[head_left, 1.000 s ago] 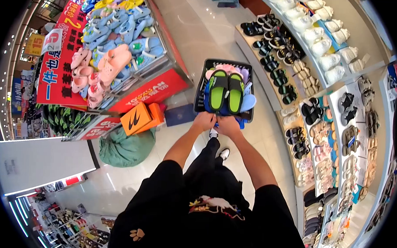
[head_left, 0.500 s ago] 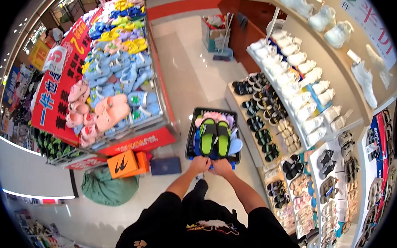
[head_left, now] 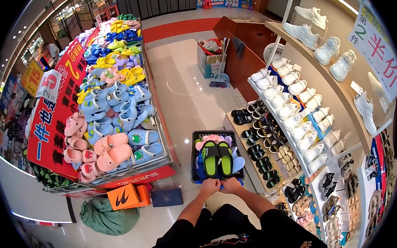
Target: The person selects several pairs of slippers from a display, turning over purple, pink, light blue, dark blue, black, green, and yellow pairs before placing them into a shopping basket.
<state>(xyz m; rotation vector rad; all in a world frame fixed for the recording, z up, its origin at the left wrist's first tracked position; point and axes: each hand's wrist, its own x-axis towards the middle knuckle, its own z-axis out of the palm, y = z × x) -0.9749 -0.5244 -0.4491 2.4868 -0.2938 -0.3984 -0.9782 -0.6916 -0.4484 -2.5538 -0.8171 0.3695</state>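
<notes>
I hold a black plastic basket [head_left: 194,159] in front of me with both hands on its near rim. My left hand [head_left: 210,186] and my right hand [head_left: 231,185] sit side by side, fingers closed over the edge. On top of the load lies a pair of black sandals with bright green insoles [head_left: 218,157]. Pink, blue and purple slippers [head_left: 237,162] fill the basket beneath them.
A red display bin [head_left: 155,122] heaped with coloured clogs stands on my left. Curved shelves [head_left: 294,127] of white shoes and dark sandals run along my right. An orange shoebox [head_left: 126,196], a blue box [head_left: 166,197] and a green sack [head_left: 108,215] lie on the floor. A tiled aisle leads ahead.
My view has tilted upward, so the basket sits lower in the frame and more of the aisle and far counter shows. Both hands keep their grip on the basket rim.
</notes>
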